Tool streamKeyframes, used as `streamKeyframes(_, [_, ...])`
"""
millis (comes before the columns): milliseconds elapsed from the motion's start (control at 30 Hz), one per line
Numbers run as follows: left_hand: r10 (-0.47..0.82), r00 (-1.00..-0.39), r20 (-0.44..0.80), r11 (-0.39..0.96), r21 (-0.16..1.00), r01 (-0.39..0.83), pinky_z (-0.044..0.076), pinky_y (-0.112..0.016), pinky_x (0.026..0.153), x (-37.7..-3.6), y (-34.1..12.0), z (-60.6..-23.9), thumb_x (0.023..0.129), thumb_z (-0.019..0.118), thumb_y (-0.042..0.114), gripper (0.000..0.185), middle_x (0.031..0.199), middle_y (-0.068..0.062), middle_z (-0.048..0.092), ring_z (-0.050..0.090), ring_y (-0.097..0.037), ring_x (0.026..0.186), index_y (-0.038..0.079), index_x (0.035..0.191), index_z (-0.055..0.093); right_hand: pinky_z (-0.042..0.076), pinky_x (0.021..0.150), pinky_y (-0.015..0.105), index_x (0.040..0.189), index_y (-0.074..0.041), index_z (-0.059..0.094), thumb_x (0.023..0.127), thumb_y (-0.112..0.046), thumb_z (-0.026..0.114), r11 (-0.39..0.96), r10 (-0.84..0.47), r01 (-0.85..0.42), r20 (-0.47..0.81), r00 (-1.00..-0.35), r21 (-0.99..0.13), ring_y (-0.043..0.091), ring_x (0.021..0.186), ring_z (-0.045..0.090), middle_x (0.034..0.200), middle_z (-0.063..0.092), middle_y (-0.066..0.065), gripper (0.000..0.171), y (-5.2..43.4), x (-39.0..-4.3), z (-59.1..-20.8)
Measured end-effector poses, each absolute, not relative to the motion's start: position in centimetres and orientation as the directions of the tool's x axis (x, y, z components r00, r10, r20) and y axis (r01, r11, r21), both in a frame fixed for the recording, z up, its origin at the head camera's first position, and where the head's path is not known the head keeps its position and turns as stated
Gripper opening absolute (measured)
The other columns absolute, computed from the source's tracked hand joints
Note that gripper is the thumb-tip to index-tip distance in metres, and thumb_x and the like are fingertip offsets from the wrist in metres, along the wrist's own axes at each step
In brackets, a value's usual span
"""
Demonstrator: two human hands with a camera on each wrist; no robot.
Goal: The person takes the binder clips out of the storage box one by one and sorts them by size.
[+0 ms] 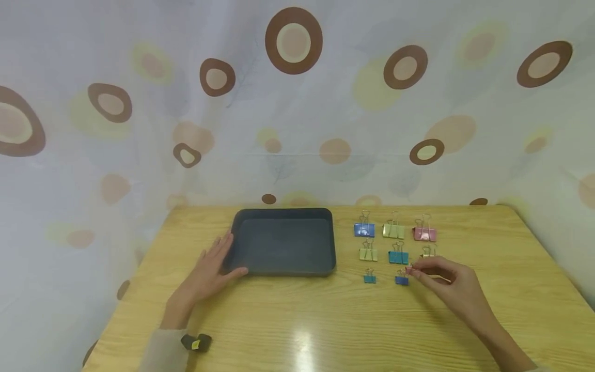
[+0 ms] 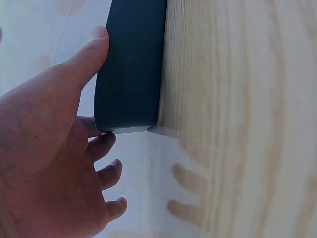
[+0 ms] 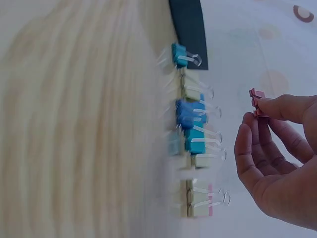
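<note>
A small pink binder clip (image 3: 255,103) is pinched between the thumb and fingertips of my right hand (image 1: 453,284), raised off the table. In the head view, a small blue binder clip (image 1: 402,280) stands just left of the fingertips, with a small teal binder clip (image 1: 370,279) farther left. Behind the right hand, a pale medium binder clip (image 1: 428,251) is partly hidden. My left hand (image 1: 211,271) touches the near left corner of a dark tray (image 1: 284,270), thumb along the front wall and fingers beside the left wall.
Larger binder clips stand in rows behind: blue (image 1: 364,230), pale yellow (image 1: 393,231) and pink (image 1: 425,234) at the back, medium pale yellow (image 1: 368,254) and teal (image 1: 398,257) before them. A patterned curtain (image 1: 307,124) hangs along the far edge of the wooden table (image 1: 279,320).
</note>
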State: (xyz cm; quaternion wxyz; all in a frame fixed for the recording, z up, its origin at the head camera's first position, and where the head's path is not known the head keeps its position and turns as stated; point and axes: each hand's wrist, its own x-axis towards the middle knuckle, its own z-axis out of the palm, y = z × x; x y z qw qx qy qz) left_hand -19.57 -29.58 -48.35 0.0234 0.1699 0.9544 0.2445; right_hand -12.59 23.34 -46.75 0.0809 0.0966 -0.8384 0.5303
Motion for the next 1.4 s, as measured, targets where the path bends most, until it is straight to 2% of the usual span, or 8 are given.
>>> streamKeyframes(300, [0.334,-0.942,0.041,0.815,0.489,0.311,0.006,-0.072,0.118,-19.1,-30.0,-48.0,0.098,0.064,0.055,0.097,0.170,-0.017,0.013,0.008,-0.045,0.155,0.002,0.164,0.016,0.057,0.074,0.016,0.102,-0.004,0.077,0.093,-0.006,0.076,0.535,-0.071,-0.244,0.244,-0.967,-0.809,0.001,0.086,0.073,0.099,0.078,0.008,0.010,26.1,-12.5,-48.4])
streamKeyframes(467, [0.328,-0.944,0.033,0.822,0.483,0.302,0.007,-0.071,0.119,-19.1,-30.1,-48.1,0.097,0.064,0.056,0.098,0.171,-0.015,0.013,0.009,-0.045,0.155,0.003,0.164,0.016,0.057,0.071,0.015,0.102,-0.003,0.077,0.093,-0.007,0.076,0.574,-0.071,-0.206,0.203,-0.977,-0.792,-0.003,0.085,0.070,0.099,0.078,0.009,0.010,27.3,-12.6,-49.0])
streamKeyframes(867, [0.328,-0.944,0.031,0.825,0.477,0.302,0.007,-0.071,0.119,-19.1,-30.3,-47.9,0.097,0.064,0.056,0.098,0.171,-0.015,0.012,0.009,-0.044,0.155,0.003,0.164,0.016,0.058,0.067,0.021,0.097,-0.008,0.079,0.093,-0.019,0.079,0.675,-0.049,-0.094,0.082,-0.995,-0.732,0.002,0.078,0.070,0.099,0.077,0.011,0.012,28.1,-13.2,-49.8])
streamKeyframes(1133, [0.328,-0.944,0.035,0.827,0.472,0.305,0.007,-0.072,0.118,-19.0,-30.6,-48.1,0.097,0.065,0.055,0.098,0.171,-0.016,0.013,0.009,-0.046,0.155,0.003,0.164,0.016,0.056,0.066,0.019,0.094,-0.009,0.078,0.089,-0.015,0.082,0.716,-0.068,-0.140,0.131,-0.989,-0.684,0.000,0.077,0.068,0.097,0.077,0.009,0.009,28.1,-13.3,-50.1])
streamKeyframes(1400, [0.331,-0.943,0.030,0.825,0.476,0.305,0.007,-0.072,0.118,-18.9,-30.6,-48.0,0.097,0.065,0.055,0.098,0.170,-0.017,0.013,0.010,-0.046,0.154,0.003,0.164,0.016,0.056,0.069,0.019,0.103,-0.005,0.077,0.094,-0.020,0.077,0.702,-0.043,-0.103,0.102,-0.994,-0.704,-0.003,0.081,0.067,0.103,0.076,0.013,0.017,28.2,-13.0,-49.7])
